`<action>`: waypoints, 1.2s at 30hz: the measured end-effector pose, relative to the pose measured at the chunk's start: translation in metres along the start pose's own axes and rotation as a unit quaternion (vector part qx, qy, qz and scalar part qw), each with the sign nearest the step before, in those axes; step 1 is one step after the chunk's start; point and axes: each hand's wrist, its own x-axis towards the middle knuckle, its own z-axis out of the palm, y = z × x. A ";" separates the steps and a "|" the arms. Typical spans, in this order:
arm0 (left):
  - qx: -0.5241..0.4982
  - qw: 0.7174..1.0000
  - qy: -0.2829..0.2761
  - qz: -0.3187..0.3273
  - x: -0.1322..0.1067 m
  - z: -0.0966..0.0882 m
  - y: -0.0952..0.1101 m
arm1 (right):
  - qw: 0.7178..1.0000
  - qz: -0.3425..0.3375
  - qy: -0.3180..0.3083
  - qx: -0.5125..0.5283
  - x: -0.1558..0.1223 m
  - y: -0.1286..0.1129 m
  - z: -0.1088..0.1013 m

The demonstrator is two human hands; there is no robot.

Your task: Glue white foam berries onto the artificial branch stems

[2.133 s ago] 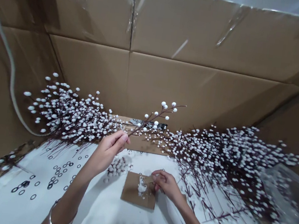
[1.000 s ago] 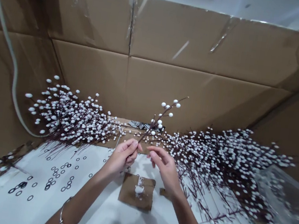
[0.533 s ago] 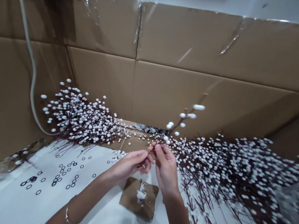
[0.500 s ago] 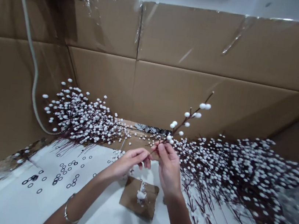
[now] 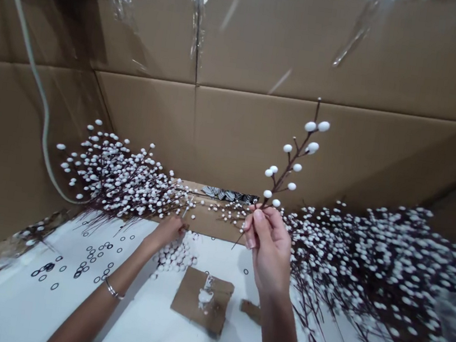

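Note:
My right hand (image 5: 270, 239) pinches the lower stem of a berry branch (image 5: 283, 181), dark brown with white round berries, held nearly upright. My left hand (image 5: 169, 230) is apart from it, above the back of a heap of loose white berries (image 5: 176, 255). Its fingers are curled together with the tips turned away. A thin pale stick-like strip (image 5: 187, 209) shows at those fingertips; whether they grip it is unclear. Between my forearms lies a brown cardboard square (image 5: 188, 301) bearing a white glue-like blob (image 5: 206, 297).
Bunches of white-berry branches stand at left (image 5: 121, 176) and right (image 5: 352, 256). Small black rings (image 5: 91, 254) are scattered on the white tabletop (image 5: 139, 322). Behind rises a cardboard wall (image 5: 232, 138), with a striped bundle (image 5: 228, 195) at its foot. A white cable (image 5: 40, 76) hangs at left.
My left hand has let go of the stem and moved left to the loose berries. My right hand has raised the branch and turned it more upright. The view has shifted slightly.

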 end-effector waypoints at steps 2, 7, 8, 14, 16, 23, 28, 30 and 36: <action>-0.007 1.000 0.008 0.002 0.002 0.005 0.000 | 1.000 0.006 -0.006 0.005 -0.001 -0.001 -0.001; -0.055 0.998 0.034 0.022 0.005 0.005 -0.004 | 0.999 0.025 -0.019 0.030 -0.001 0.000 -0.003; -0.073 0.996 0.040 0.030 0.005 0.001 -0.004 | 0.999 0.026 -0.021 0.030 0.000 0.001 -0.003; -0.218 0.967 0.100 0.087 -0.016 -0.040 0.025 | 0.999 0.031 -0.021 -0.025 0.003 0.008 -0.001; -0.337 0.925 0.135 0.114 -0.031 -0.052 0.043 | 0.998 0.039 -0.039 -0.025 0.002 0.012 0.004; -0.603 0.763 0.198 0.124 -0.065 -0.056 0.085 | 0.989 0.073 -0.123 0.028 -0.010 0.023 0.026; -0.662 0.700 0.235 0.132 -0.073 -0.056 0.093 | 0.987 0.055 -0.152 -0.021 -0.017 0.027 0.033; -0.669 0.691 0.246 0.120 -0.076 -0.057 0.096 | 0.986 0.048 -0.155 -0.032 -0.019 0.031 0.036; -0.703 0.663 0.245 0.076 -0.085 -0.056 0.110 | 0.991 0.030 -0.130 -0.019 -0.025 0.045 0.044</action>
